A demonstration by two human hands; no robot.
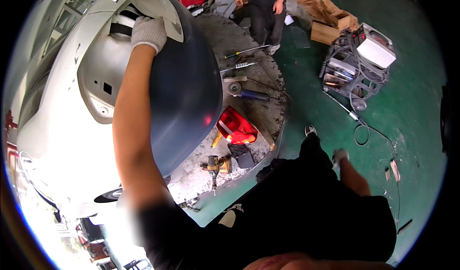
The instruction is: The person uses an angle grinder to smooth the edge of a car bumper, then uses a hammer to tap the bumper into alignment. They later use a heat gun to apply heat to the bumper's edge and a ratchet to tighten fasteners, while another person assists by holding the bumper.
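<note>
My left hand (149, 33), in a white knitted glove, reaches to the upper part of the light recess (98, 71) in a white car body (60, 121). Its fingers are curled in beside a black strip (120, 29); what they hold is hidden. Below that forearm bulges a dark grey bumper (189, 78). My right hand (340, 157), also gloved, hangs low by my side, away from the car. Motion blurs its fingers. On the worn grey platform (211, 47) beside the bumper lie a red tail light (237, 128) and a cordless drill (216, 166).
An angle grinder (249, 94) and a screwdriver (245, 52) lie on the platform. Another person (261, 16) is at its far side. A wheeled cart (352, 71) carries a white machine (374, 44), with cable (378, 128) trailing over the green floor. Cardboard boxes (326, 31) stand behind.
</note>
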